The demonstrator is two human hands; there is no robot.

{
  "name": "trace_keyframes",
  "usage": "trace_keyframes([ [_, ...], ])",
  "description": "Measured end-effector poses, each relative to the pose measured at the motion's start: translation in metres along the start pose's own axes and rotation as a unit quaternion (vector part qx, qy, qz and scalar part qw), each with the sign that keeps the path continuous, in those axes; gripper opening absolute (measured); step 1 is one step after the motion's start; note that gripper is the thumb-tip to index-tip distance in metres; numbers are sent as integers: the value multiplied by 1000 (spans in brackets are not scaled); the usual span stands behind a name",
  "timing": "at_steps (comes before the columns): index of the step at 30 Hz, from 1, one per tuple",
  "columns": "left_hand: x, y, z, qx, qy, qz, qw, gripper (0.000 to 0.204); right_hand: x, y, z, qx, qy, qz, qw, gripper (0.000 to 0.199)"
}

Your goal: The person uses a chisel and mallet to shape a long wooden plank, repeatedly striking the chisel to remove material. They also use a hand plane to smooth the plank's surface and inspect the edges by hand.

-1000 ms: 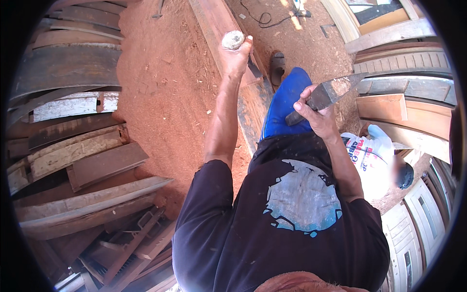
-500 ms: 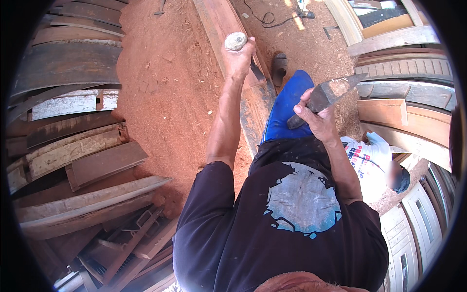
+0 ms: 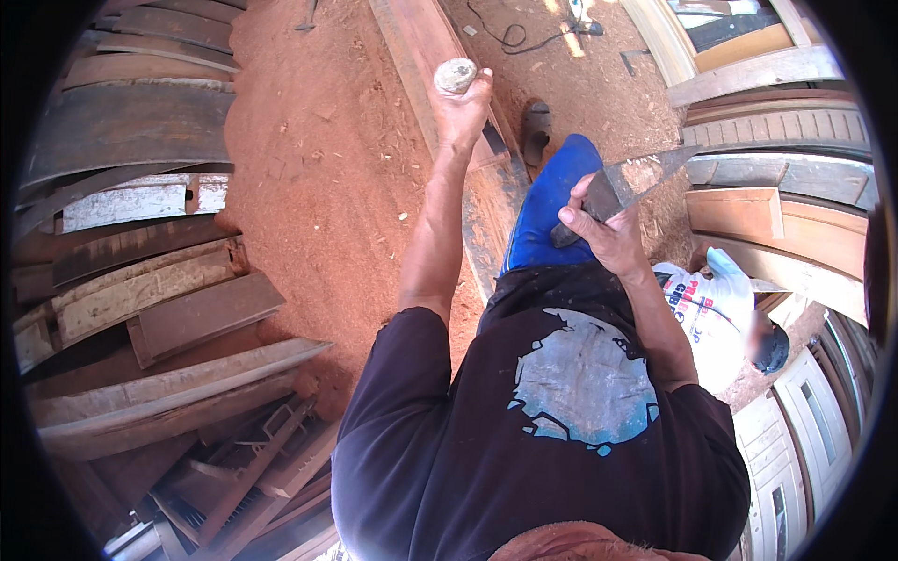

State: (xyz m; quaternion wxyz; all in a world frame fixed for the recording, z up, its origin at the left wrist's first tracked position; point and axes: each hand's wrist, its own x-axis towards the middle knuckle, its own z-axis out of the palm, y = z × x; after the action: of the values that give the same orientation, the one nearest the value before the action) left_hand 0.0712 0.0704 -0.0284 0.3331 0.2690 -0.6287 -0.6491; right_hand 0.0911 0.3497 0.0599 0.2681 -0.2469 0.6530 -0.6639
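Note:
My left hand [image 3: 460,114] is closed around a round handle [image 3: 456,76] held upright over a reddish wooden beam [image 3: 416,42]. Its pale, worn end faces up; the tool's lower part is hidden beneath my hand. My right hand [image 3: 603,224] grips a dark, flat, club-like tool [image 3: 613,192] beside my blue-clad knee [image 3: 552,196]. Motion blurs this tool's far end, which points to the right, so its exact kind does not show. A dark rectangular patch [image 3: 494,140] shows on the beam next to my left wrist.
Stacked boards [image 3: 131,122] line the left side, with more wooden panels [image 3: 767,131] at the right. A person in a white shirt [image 3: 702,318] is low at my right. Black cord [image 3: 514,37] lies on sawdust-covered ground; a dark sandal [image 3: 535,131] shows beside the beam.
The club-like tool has gone from fairly sharp to blurred at its far end, and my right hand has shifted slightly left. My left hand and the round handle are nearly still.

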Motion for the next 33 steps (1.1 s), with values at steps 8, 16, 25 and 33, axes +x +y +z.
trace_keyframes([
  [8,-4,4,14,38,-22,95,994,13,-2,-1,-3,20,-17,23,999,23],
  [16,2,-4,-2,-26,-47,31,998,13,29,-52,-5,-150,88,-37,984,21],
  [25,0,1,7,5,-23,48,999,17,92,-121,1,-133,103,-218,961,22],
  [33,-6,5,4,27,-14,42,999,18,128,-157,26,-45,124,-282,950,24],
])
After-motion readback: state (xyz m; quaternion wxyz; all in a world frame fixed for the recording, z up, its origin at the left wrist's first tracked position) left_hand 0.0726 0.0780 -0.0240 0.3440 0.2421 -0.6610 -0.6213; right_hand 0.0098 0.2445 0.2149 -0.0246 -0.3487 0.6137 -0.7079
